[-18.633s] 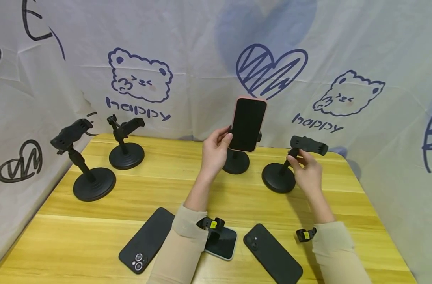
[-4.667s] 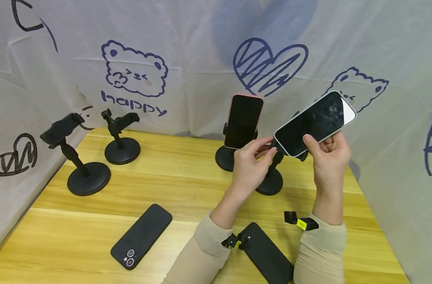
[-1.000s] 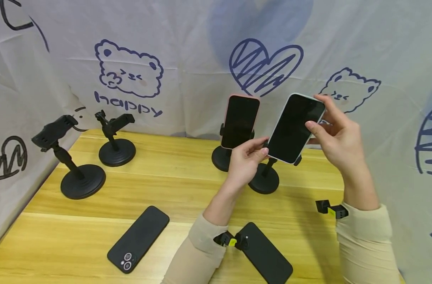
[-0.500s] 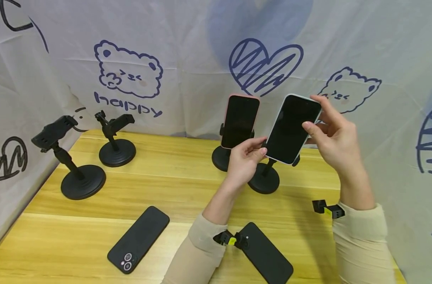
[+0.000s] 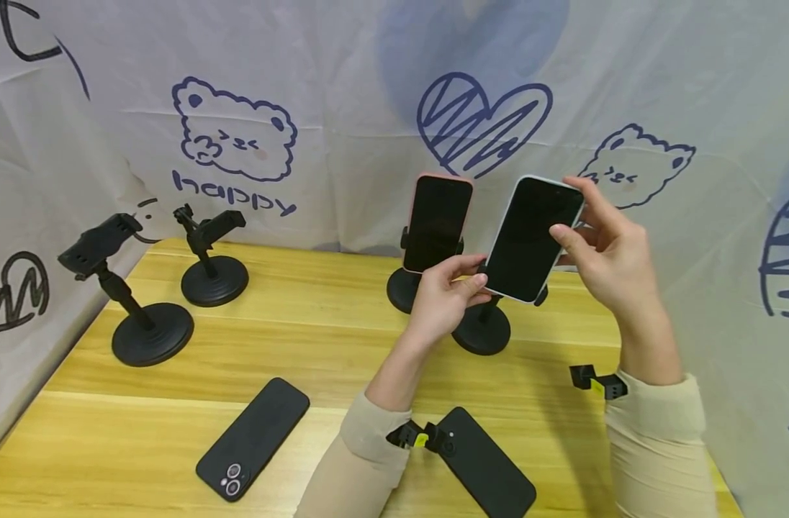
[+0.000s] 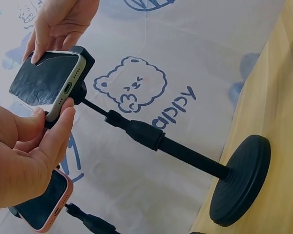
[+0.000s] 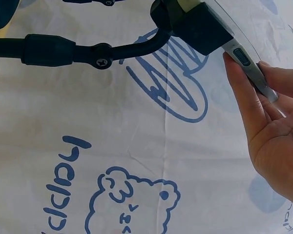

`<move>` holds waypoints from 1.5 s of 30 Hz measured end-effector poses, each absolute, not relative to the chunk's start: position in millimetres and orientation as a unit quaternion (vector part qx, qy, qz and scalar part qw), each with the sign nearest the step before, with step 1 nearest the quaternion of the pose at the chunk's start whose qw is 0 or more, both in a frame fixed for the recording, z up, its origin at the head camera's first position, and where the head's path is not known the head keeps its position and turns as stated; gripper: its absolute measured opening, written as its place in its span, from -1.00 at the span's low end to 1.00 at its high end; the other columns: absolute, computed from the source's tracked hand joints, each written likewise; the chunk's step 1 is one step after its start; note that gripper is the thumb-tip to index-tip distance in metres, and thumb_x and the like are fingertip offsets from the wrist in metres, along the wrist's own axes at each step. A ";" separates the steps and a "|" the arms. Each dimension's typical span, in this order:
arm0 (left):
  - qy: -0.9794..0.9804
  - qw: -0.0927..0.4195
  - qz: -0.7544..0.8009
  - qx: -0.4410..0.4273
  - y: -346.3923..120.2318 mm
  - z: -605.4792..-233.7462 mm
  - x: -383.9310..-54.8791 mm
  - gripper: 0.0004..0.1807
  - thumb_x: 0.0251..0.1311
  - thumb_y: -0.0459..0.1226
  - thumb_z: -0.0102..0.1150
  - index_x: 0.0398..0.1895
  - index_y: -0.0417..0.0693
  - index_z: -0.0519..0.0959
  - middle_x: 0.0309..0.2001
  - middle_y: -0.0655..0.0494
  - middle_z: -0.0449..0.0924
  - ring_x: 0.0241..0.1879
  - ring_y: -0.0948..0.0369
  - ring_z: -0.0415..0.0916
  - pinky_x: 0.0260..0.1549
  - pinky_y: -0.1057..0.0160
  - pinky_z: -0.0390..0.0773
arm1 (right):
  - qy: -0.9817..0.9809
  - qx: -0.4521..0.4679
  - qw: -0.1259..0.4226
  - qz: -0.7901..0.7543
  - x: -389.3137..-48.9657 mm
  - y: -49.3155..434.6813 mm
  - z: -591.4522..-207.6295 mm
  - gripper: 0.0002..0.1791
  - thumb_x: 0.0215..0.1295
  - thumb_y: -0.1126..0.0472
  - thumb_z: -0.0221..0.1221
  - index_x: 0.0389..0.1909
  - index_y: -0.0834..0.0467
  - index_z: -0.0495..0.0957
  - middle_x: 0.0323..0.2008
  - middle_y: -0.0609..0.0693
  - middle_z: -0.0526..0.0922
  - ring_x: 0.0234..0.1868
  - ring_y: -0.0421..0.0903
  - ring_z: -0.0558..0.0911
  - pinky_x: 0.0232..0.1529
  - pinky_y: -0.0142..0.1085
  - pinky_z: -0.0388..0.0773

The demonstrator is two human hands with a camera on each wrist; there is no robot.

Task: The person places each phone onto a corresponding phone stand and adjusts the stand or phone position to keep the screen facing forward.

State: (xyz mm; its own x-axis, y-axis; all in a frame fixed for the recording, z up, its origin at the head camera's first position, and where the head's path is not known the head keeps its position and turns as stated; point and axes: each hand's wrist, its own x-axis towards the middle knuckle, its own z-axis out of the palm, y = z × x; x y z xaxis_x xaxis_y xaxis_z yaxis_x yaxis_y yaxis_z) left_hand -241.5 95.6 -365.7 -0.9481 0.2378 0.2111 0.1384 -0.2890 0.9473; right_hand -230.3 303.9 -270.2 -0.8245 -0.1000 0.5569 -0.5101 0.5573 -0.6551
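Observation:
A phone in a white case [image 5: 530, 237] stands nearly upright, leaning a little right, in the clamp of a black phone stand [image 5: 481, 331]. At its lower left corner my left hand [image 5: 443, 295] pinches the clamp's end between thumb and fingers; the left wrist view shows the thumb beside the screen's corner and a finger by the phone's bottom edge [image 6: 68, 87]. My right hand [image 5: 611, 252] pinches the phone's upper right edge, thumb toward the screen and fingers behind. In the right wrist view the stand's clamp [image 7: 200, 29] lies behind the phone.
Just left, a pink-cased phone [image 5: 436, 223] sits in another stand [image 5: 402, 289]. Two stands with bare clamps, one nearer [image 5: 151, 334] and one farther [image 5: 214, 280], stand at left. Two black phones, left [image 5: 252, 439] and right [image 5: 488, 464], lie face down on the wooden table.
Earlier the white-cased phone lay on the table while my left hand held the pink-cased one at its stand. Since then the white-cased phone has turned from slanted to nearly upright; lately it shifts slightly left.

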 end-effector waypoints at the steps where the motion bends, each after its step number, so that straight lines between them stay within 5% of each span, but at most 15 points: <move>1: 0.592 0.034 0.790 0.158 95.6 -365.9 -241.5 -0.62 0.40 -0.53 0.17 0.26 -0.34 0.58 -0.08 -0.17 0.56 -0.27 0.19 0.68 -0.09 0.18 0.75 | -0.850 0.180 0.236 0.434 -230.3 303.8 -270.5 -0.30 0.41 0.46 0.25 0.51 -0.03 0.41 -0.16 -0.26 0.67 -0.37 -0.34 0.72 -0.35 -0.48 0.69; 24: 0.546 0.053 0.821 0.156 98.5 -371.8 -246.1 -0.62 0.41 -0.56 0.13 0.27 -0.40 0.54 0.08 -0.24 0.57 -0.17 0.15 0.68 -0.03 0.11 0.74 | -0.833 0.184 0.257 0.453 -226.5 301.6 -277.7 -0.33 0.37 0.50 0.26 0.47 0.06 0.46 -0.22 -0.15 0.67 -0.35 -0.33 0.74 -0.35 -0.47 0.69; 45: 0.564 0.049 0.812 0.143 95.3 -372.8 -248.3 -0.63 0.40 -0.53 0.18 0.24 -0.34 0.59 -0.02 -0.15 0.59 -0.16 0.24 0.62 -0.05 0.12 0.74 | -0.831 0.203 0.261 0.447 -226.5 298.9 -285.9 -0.29 0.34 0.55 0.26 0.48 0.07 0.44 -0.19 -0.21 0.69 -0.34 -0.33 0.74 -0.30 -0.49 0.69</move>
State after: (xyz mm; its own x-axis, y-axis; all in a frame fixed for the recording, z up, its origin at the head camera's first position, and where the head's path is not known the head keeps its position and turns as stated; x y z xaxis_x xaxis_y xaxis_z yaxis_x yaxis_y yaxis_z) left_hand -248.3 95.3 -372.8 -0.9543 0.2409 0.1768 0.0817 -0.3589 0.9298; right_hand -226.5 298.9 -285.9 -0.7816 -0.1039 0.6151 -0.5708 0.5171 -0.6378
